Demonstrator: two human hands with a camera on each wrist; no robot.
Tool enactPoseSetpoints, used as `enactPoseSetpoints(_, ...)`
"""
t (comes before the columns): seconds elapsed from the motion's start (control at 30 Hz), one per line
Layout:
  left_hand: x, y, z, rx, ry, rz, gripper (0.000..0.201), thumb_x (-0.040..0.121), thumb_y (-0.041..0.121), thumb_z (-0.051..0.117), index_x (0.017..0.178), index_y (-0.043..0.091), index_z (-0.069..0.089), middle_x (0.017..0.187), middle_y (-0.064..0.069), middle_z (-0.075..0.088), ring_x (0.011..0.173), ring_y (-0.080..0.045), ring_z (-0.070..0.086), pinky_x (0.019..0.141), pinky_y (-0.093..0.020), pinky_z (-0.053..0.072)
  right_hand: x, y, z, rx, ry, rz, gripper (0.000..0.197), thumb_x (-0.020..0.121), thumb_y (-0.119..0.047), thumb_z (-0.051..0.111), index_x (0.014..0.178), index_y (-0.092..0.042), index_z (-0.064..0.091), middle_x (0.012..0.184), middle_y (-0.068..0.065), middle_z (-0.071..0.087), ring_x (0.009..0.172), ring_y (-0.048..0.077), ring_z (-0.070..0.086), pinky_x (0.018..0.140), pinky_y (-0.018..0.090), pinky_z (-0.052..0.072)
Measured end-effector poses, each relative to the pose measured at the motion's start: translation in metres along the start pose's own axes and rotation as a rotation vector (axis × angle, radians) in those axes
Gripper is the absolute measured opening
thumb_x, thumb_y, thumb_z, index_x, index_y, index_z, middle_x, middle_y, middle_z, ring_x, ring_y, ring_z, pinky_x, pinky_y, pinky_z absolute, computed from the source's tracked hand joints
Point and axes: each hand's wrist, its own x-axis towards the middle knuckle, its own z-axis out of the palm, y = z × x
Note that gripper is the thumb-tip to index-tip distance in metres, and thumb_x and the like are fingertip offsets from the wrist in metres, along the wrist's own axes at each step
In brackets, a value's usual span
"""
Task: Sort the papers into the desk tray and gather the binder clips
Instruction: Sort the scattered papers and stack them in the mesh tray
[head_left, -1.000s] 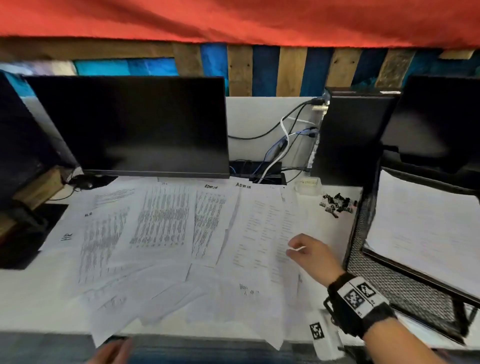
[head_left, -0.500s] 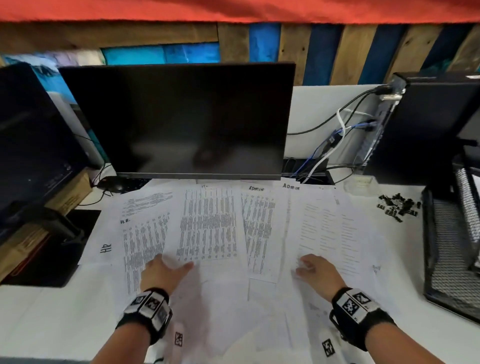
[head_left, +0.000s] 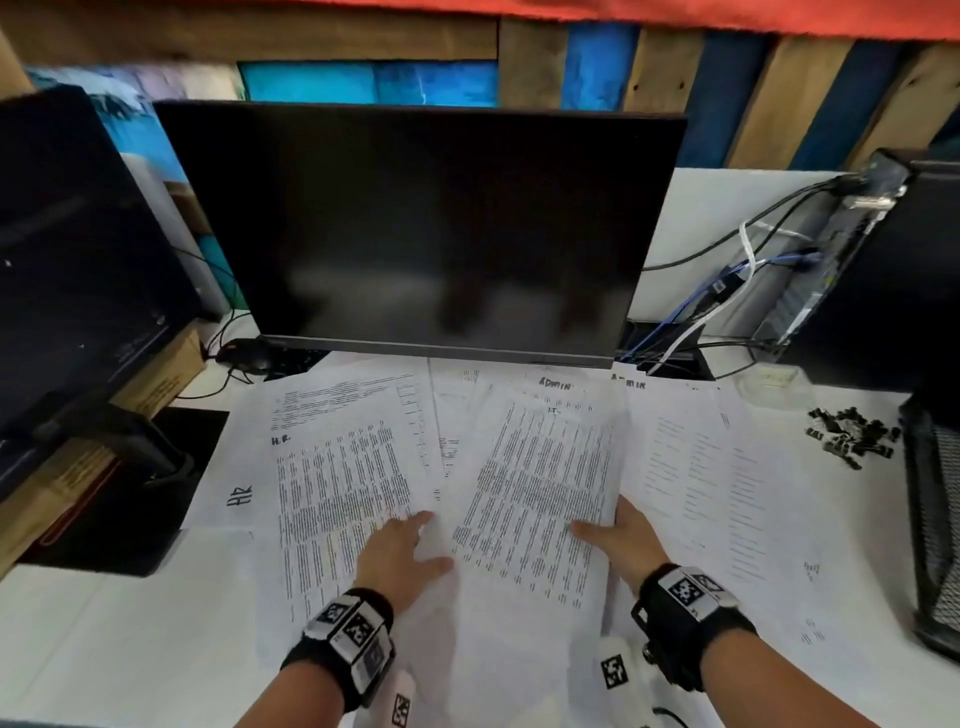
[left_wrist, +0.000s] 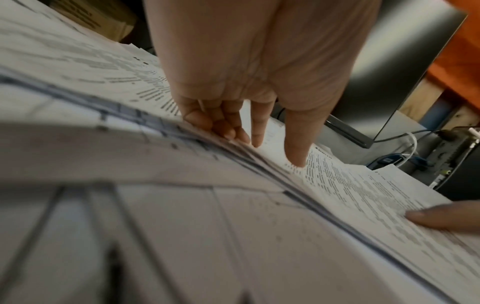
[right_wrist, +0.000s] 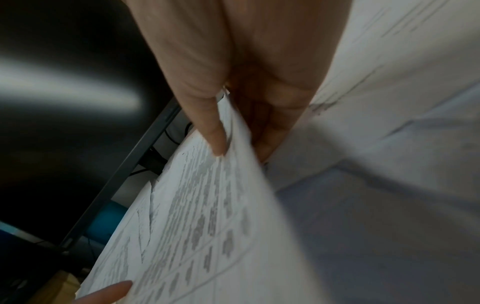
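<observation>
my left hand (head_left: 402, 553) lies flat, fingers spread, pressing the hr sheets (head_left: 337, 483). just right of it, my right hand (head_left: 626, 540) pinches the right edge of the printed sheet (head_left: 540, 499), thumb on top, fingers beneath. the sheet's long axis runs away from me toward the monitor (head_left: 415, 228). binder clips (head_left: 849, 434) and mesh desk tray (head_left: 932, 519) lie far right, nearer my right hand.

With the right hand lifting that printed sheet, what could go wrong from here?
1. The right hand pinches the printed sheet at one edge only; it may crease or tear.
2. Overlapping papers under the left hand could drag along.
3. Sliding papers rightward might scatter the binder clips.
</observation>
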Motion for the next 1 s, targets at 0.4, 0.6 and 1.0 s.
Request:
enactPoseSetpoints(0.4,-0.007,-0.063,-0.058,-0.073,0.359,-0.718,0.106,0.051,0.053,0.083,0.133,0.005,0.035,0.138,-0.023,0.036,0.130,-0.038,0.033,0.108,-0.051,0.030,0.005,0.015,-0.034,0.023,0.197,0.075,0.032,0.084,0.004,0.062,0.116,0.003,0.061,0.112,0.020,0.066,0.096,0.031,0.062,0.088,0.038,0.047)
enactPoseSetpoints(0.6,-0.005,-0.065,-0.066,-0.283,0.405,-0.645,0.096,0.062,0.026,0.083,0.139,0.008,0.029,0.135,-0.020,0.046,0.124,-0.038,0.045,0.104,-0.048,0.038,0.003,0.013,-0.037,0.119,0.162,0.087,0.027,0.087,0.000,0.061,0.114,0.001,0.059,0.112,0.016,0.063,0.095,0.027,0.058,0.088,0.035,0.041)
enactPoseSetpoints(1.0,-0.013,-0.041,-0.045,-0.794,0.151,-0.309,0.061,0.076,0.044,0.065,0.124,0.007,0.055,0.130,-0.009,0.059,0.117,-0.026,0.056,0.105,-0.045,0.041,-0.008,0.004,-0.010,0.013,0.023,0.042,0.031,0.085,-0.010,0.066,0.116,-0.005,0.062,0.101,0.006,0.069,0.093,0.021,0.065,0.081,0.031,0.050)
